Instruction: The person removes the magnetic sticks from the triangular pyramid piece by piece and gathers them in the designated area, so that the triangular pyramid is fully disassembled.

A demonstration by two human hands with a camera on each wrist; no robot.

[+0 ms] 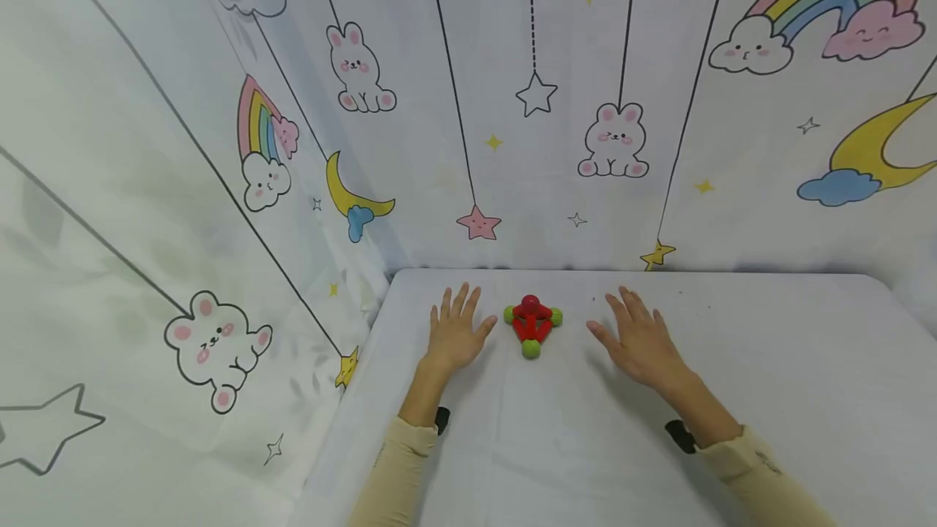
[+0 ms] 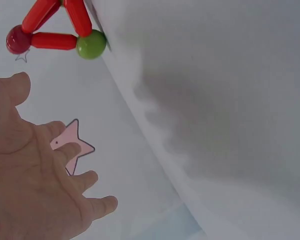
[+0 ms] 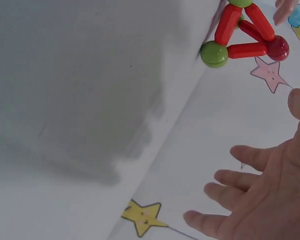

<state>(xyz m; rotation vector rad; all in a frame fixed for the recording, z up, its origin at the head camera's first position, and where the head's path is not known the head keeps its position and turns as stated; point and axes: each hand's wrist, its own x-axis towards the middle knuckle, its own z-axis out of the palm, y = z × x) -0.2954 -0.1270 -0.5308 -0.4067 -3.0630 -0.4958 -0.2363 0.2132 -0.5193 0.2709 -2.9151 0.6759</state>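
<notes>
Between the two hands, a pyramid of red rods and balls point(image 1: 531, 324) stands on the white table. Its top ball is dark red and its base balls point(image 3: 214, 54) are green. My left hand point(image 1: 455, 336) is held to the left of the pyramid, fingers spread, palm down, with nothing in it. On the other side my right hand point(image 1: 641, 344) has its fingers extended and likewise holds nothing. Both hands are apart from the pyramid, and each casts a shadow on the table. In the left wrist view one green ball point(image 2: 91, 44) and the dark red ball point(image 2: 19, 39) show.
The white-covered table point(image 1: 791, 381) reaches to a back edge against a white curtain point(image 1: 439, 104) printed with rabbits, stars and rainbows. More of this curtain hangs along the left side. A dark strap point(image 1: 681, 436) shows at the right wrist.
</notes>
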